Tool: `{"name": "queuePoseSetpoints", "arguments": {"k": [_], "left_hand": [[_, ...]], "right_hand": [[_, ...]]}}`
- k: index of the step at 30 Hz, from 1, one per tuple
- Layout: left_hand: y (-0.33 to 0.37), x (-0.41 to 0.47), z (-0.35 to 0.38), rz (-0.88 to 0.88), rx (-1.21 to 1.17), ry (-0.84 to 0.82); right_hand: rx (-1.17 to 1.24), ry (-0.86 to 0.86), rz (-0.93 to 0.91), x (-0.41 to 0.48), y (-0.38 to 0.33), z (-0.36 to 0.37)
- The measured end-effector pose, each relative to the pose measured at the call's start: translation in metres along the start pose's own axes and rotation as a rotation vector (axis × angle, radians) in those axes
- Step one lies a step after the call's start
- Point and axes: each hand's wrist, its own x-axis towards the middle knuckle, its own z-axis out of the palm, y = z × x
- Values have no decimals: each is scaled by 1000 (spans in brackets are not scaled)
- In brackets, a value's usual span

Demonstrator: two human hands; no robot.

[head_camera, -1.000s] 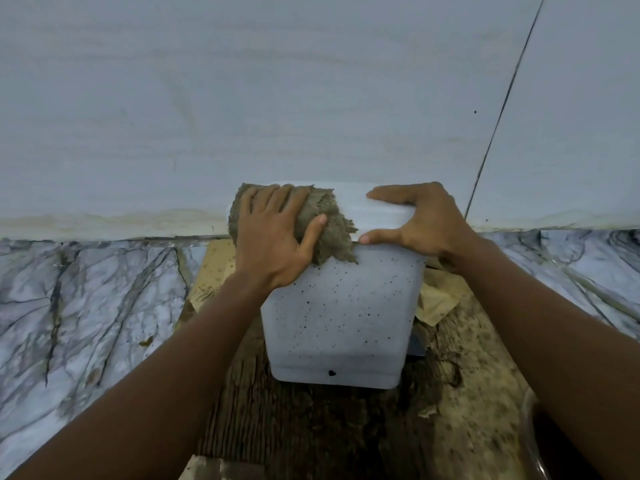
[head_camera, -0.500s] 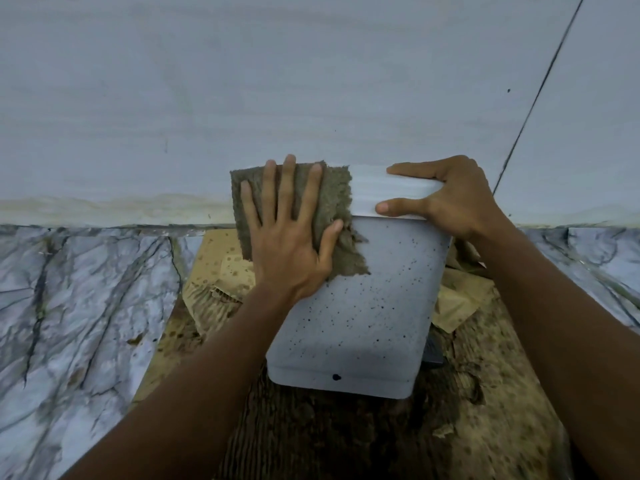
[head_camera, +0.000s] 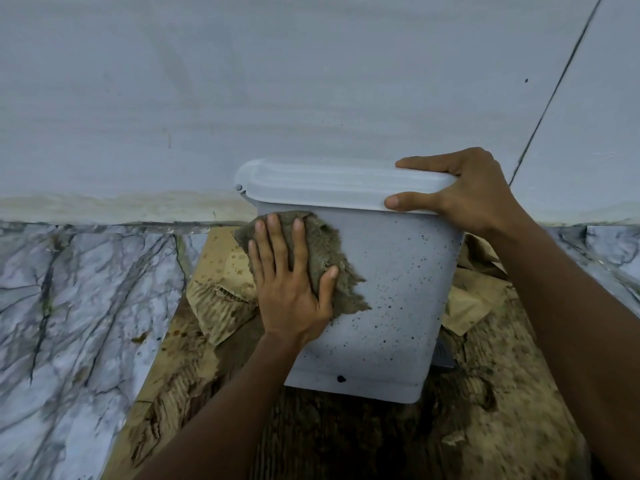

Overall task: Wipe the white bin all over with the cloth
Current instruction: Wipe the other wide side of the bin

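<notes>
On stained cardboard (head_camera: pixel 221 268) over the marble floor (head_camera: pixel 69 306), the left hand (head_camera: pixel 291 289) lays straight fingers (head_camera: pixel 277 244) flat on the cloth (head_camera: pixel 325 251), pressing it to the upper left front of the white bin (head_camera: pixel 391 306), which stands against the wall. The right hand (head_camera: pixel 474 192) clasps the right end of the lid (head_camera: pixel 339 181), thumb in front. A hard push could skid the bin on the cardboard, and the grubby cloth may smear the specks.

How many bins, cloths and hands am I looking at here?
white bin: 1
cloth: 1
hands: 2 (left hand flat on the cloth, right hand gripping the lid)
total: 4
</notes>
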Motion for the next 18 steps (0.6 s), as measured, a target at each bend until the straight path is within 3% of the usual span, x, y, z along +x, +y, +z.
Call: {"name": "queuePoseSetpoints", "arguments": {"k": [12, 18], "left_hand": [[41, 18, 8, -238, -26, 97], [70, 17, 18, -182, 2, 42]], "right_hand": [[15, 23, -2, -2, 2, 2], [6, 47, -4, -1, 7, 2]]}}
